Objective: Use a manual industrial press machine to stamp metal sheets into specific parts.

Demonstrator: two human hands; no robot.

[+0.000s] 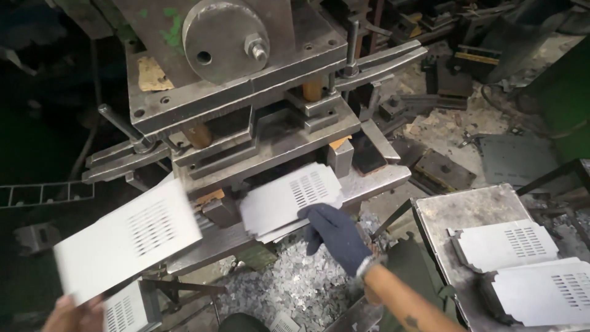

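Note:
My right hand [335, 233], in a dark blue glove, grips the near edge of a white slotted metal sheet [289, 200] that lies partly under the press die [276, 132]. My left hand [74, 313], bare, sits at the bottom left and holds a second white slotted sheet [126, 237] by its lower corner, tilted and blurred, left of the press. A third slotted sheet [126, 310] lies just below it.
A heavy steel press [227, 55] fills the upper middle. Metal scrap chips [295, 280] pile below the press bed. On the right, a metal table [467, 206] carries stacks of slotted sheets [522, 264]. Dies and tooling litter the floor at the upper right.

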